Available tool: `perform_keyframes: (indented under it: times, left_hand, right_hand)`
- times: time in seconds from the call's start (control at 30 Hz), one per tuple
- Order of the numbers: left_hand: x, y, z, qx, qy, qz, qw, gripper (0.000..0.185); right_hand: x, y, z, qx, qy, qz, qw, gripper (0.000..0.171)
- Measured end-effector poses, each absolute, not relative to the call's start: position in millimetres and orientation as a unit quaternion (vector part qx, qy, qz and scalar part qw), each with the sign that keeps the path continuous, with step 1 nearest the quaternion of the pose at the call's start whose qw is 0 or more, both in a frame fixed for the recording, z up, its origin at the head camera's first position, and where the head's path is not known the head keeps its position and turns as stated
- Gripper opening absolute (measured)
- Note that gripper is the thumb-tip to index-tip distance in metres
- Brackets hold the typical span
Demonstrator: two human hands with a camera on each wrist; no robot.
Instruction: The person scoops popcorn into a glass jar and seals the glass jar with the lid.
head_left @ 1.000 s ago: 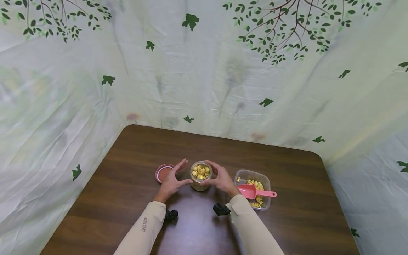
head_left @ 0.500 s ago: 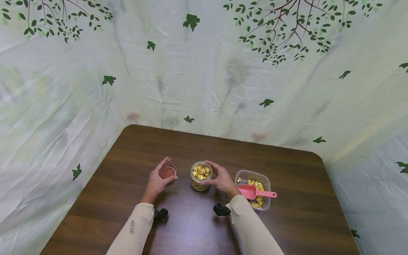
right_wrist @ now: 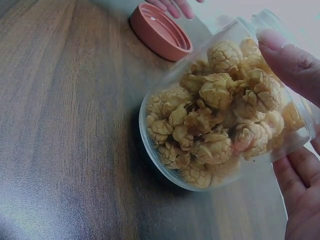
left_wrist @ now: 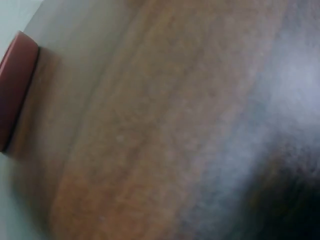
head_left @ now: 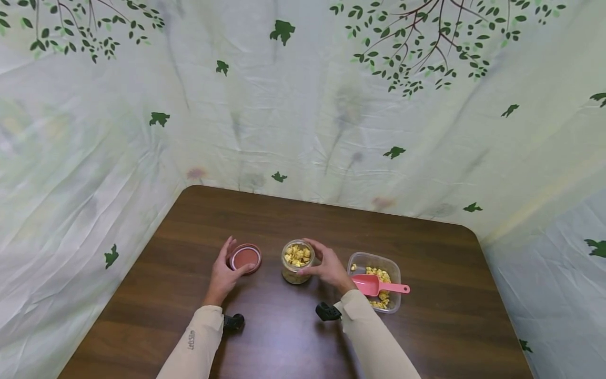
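Observation:
A clear jar (head_left: 294,277) filled with caramel popcorn (right_wrist: 215,110) stands upright on the table without a lid. My right hand (head_left: 331,269) grips its upper part from the right, thumb on the near side and fingers on the far side. To the left lies a reddish screw lid (head_left: 245,257), inner side up. Around the lid's left side my left hand (head_left: 221,277) is spread, its thumb overlapping the near rim in the head view. Some of the left fingertips (right_wrist: 175,6) show just beyond the lid in the right wrist view.
Right of the jar, a clear plastic tub (head_left: 396,273) holds more popcorn, with a pink scoop (head_left: 371,285) lying across it. The brown wooden table (head_left: 445,326) reaches back to a pale curtain (head_left: 303,105) printed with leaves.
My left hand has moved left, away from beside the jar and over to the lid. The right hand has stayed on the jar.

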State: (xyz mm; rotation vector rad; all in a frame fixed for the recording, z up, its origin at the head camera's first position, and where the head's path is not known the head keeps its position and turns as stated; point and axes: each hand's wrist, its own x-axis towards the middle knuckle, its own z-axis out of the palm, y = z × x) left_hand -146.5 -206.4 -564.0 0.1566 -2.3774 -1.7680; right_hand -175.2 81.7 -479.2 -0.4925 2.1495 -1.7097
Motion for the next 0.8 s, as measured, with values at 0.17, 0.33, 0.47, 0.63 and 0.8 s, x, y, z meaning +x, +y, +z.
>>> perform_keyframes:
  times: [0.17,0.33,0.47,0.63,0.8]
  left_hand:
    - [-144,-209,-571,0.062,-0.796,-0.596,0.087,0.103]
    - [-144,-210,-578,0.059,-0.796,-0.596,0.089,0.112]
    - [-146,-210,-579,0.066,-0.811,-0.576,0.075,0.121]
    - [-148,-209,-579,0.055,-0.846,-0.527,0.057,0.133]
    - [-150,-210,-581,0.029,-0.846,-0.528,0.067,0.137]
  right_hand:
    - [-174,81,-479,-0.171,0.759,-0.604,0.172,0.076]
    - [-175,81,-479,-0.17,0.763,-0.6,0.171,0.076]
    - [-175,81,-479,-0.166,0.768,-0.594,0.171,0.076]
    - [-175,82,-478,-0.167,0.768,-0.593,0.174,0.076]
    - [-175,82,-477,-0.16,0.77,-0.591,0.18,0.078]
